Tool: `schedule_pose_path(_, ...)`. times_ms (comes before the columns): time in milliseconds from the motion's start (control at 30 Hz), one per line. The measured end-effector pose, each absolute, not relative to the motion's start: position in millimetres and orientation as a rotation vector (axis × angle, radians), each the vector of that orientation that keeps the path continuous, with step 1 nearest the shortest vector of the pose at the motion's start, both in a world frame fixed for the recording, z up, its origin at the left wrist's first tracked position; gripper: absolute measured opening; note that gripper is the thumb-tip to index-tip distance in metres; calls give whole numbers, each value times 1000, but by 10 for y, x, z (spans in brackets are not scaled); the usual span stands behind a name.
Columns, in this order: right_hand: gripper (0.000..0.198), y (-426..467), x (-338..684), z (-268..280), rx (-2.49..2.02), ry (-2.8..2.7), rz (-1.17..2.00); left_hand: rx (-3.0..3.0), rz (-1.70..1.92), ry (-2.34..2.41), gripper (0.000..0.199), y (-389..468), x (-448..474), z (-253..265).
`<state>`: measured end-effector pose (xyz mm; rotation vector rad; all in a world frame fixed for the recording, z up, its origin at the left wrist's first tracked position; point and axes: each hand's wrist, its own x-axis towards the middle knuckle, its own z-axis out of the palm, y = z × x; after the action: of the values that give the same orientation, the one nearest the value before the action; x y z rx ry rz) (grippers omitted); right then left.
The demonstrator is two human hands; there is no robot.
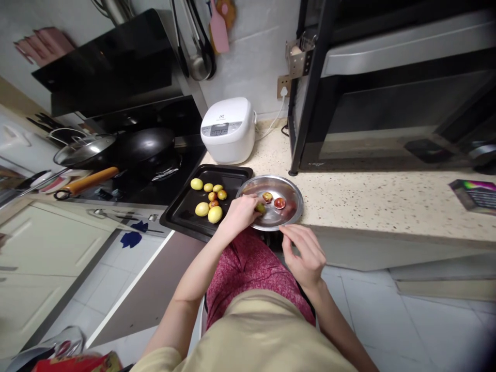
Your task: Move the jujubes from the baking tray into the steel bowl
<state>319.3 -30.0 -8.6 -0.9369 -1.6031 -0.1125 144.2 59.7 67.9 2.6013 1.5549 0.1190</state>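
Observation:
A round metal plate (293,211) sits at the counter's front edge, partly overlapping the black baking tray (183,207). My left hand (242,212) reaches over the plate's left side, its fingers closed on a small yellow-green fruit (261,208), which they partly cover. Two more pieces lie in the plate: a yellow-brown fruit (267,197) and a dark red, glossy fruit piece (279,203). My right hand (304,253) is at the plate's near rim with thumb and fingertips drawn together; what they pinch is too small to tell. Yellow lemons (215,214) and several small brownish fruits (212,196) rest on the tray.
Behind the tray stands a white rice cooker (227,129). To the left is a hob with a black wok (145,144) and a glass-lidded pan (85,150). A black-framed rack with an oven (391,119) rises on the right. A dark box (475,195) lies on the counter.

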Motion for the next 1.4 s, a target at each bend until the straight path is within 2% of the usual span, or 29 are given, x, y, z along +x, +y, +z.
schedule_pose_path(233,24,-68,3185,-128,-1061,-1705,-99,2556,104,1554,25,635,1457,678)
schedule_pose_path(567,23,-82,3131,-162,-1059,-1711,-92,2576,203,1497,26,500,1325,677)
schedule_pose_path(800,21,-73,3133,-168,-1036,-1707,-106,2601,360,1338,43,324,1245,647)
schedule_pose_path(967,21,-70,3116,-172,-1040,-1703,-120,2621,334,1336,60,176,1196,609)
schedule_pose_path(1167,20,-54,3101,-179,-1051,-1701,-122,2627,314,1313,68,71,1165,604)
schedule_pose_path(1267,19,-36,3092,-180,-1044,-1703,-116,2589,383,1320,65,96,1024,629)
schedule_pose_path(1400,20,-22,3086,-189,-1033,-1701,-112,2510,463,1522,47,258,678,637)
